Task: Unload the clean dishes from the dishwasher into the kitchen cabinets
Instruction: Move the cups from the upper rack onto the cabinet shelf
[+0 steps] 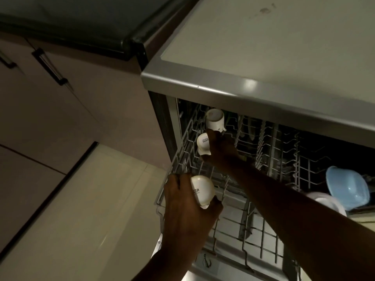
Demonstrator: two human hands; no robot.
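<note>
Dim kitchen, dishwasher (pixel 263 94) open, wire rack (pixel 253 159) pulled out | left hand (pixel 186 201) curled round white cup (pixel 203 190) at rack's near-left corner | right hand (pixel 221 151) grips two white cups (pixel 215 120) over rack's left side | blue bowl (pixel 347 188) at right

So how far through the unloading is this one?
Early to midway. Much of the upper rack shows bare wire. The left hand holds one white cup; the right hand grips two more, a printed cup and a plain cup. A blue bowl remains; nothing visibly shelved.
</note>
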